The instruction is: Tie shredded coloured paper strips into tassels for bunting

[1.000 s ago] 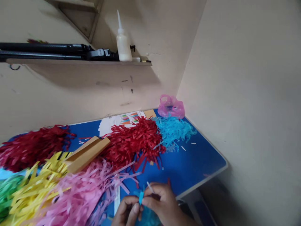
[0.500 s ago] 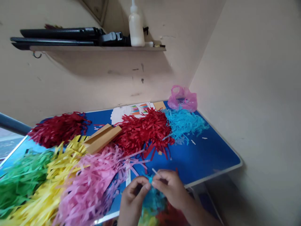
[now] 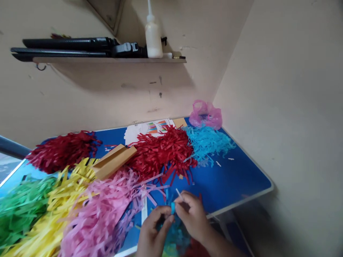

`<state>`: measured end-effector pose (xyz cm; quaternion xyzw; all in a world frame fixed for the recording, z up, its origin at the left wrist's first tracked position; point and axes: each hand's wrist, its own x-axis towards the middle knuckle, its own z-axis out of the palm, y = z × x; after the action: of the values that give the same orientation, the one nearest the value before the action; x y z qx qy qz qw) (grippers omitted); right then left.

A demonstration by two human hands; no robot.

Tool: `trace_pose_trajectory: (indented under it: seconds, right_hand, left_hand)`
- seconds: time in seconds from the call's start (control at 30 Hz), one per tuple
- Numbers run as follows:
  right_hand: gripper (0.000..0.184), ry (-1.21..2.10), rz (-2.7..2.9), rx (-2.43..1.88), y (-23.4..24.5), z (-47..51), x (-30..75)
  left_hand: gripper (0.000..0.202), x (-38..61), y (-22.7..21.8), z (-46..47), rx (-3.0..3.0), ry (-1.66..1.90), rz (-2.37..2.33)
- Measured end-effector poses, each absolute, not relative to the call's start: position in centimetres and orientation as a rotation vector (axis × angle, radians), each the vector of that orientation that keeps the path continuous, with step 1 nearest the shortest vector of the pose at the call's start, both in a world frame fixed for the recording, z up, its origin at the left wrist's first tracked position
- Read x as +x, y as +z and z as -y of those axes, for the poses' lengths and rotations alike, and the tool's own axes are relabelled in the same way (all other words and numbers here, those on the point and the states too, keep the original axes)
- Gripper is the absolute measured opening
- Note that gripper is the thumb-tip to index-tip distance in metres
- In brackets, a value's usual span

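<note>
Both hands meet at the near edge of the blue table (image 3: 235, 182). My left hand (image 3: 154, 232) and my right hand (image 3: 193, 216) pinch a small blue paper strip (image 3: 173, 208) between their fingertips. A thin white stick (image 3: 179, 194) pokes up from my right hand's fingers. Below the hands lies a bundle of blue, yellow and red paper strips (image 3: 178, 241), partly hidden by my wrists.
Heaps of shredded paper cover the table: pink (image 3: 107, 210), yellow (image 3: 61, 203), green (image 3: 18, 210), dark red (image 3: 61, 150), red (image 3: 163, 153), light blue (image 3: 209, 142). A brown cardboard piece (image 3: 114, 162), a pink plastic bag (image 3: 205, 116), a shelf with a glue bottle (image 3: 153, 34).
The view dropped and shifted left a little. My fingers have drawn the blue strip up between both hands, and the hands stay together at the table's near edge.
</note>
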<state>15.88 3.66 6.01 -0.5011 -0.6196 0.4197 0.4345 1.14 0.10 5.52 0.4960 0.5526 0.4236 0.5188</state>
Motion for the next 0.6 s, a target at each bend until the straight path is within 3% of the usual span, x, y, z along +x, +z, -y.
trace_pose_trajectory:
  seconds: [0.1, 0.23, 0.37, 0.6]
  right_hand:
    - [0.015, 1.243, 1.519, -1.251, 6.0, -3.9, 16.5]
    - [0.034, 1.272, 1.608, -1.293, 6.8, -3.5, 17.5]
    - [0.042, 1.362, 1.705, -1.230, 7.5, -2.9, 17.8]
    - [0.038, 1.633, 1.686, -1.146, 7.5, -3.0, 17.5]
  left_hand:
    - [0.028, 0.7, 5.6, -0.5, 0.888, 0.973, -1.200]
    - [0.026, 0.7, 6.1, -0.7, 0.379, 0.970, -0.988]
    - [0.023, 0.9, 6.4, -0.7, 0.336, 1.015, -0.900]
    - [0.024, 0.8, 6.3, -0.5, 0.502, 0.969, -1.003]
